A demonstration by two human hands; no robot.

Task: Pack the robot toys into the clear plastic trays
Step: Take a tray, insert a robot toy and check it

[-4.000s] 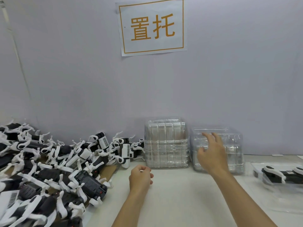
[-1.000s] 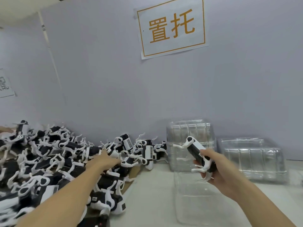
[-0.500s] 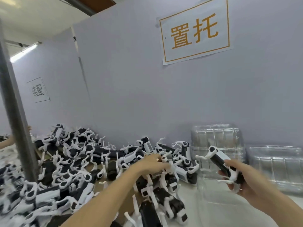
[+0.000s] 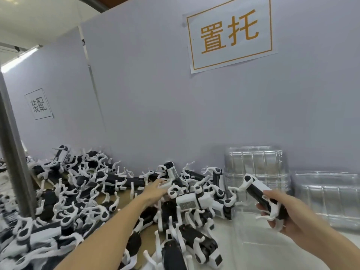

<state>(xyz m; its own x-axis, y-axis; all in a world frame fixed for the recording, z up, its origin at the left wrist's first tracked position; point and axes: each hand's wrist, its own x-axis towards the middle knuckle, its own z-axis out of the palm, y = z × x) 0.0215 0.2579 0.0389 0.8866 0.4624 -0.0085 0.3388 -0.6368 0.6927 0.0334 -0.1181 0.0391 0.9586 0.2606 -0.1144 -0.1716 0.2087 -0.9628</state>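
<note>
Right hand (image 4: 292, 215) fingers grip robot toy (image 4: 261, 195), head up-left; left hand (image 4: 155, 190) fingers blurred, state unclear.

A white paper sign with a thin orange border (image 4: 230, 34), fixed to the pale grey wall in the upper right of the frame, carries two large orange characters: 置托. A smaller white paper sheet (image 4: 39, 104) on the wall panel at the left reads 装配 in dark characters. White barcode stickers (image 4: 188, 204) sit on several black-and-white robot toys at the centre; their print is too small to read.
</note>
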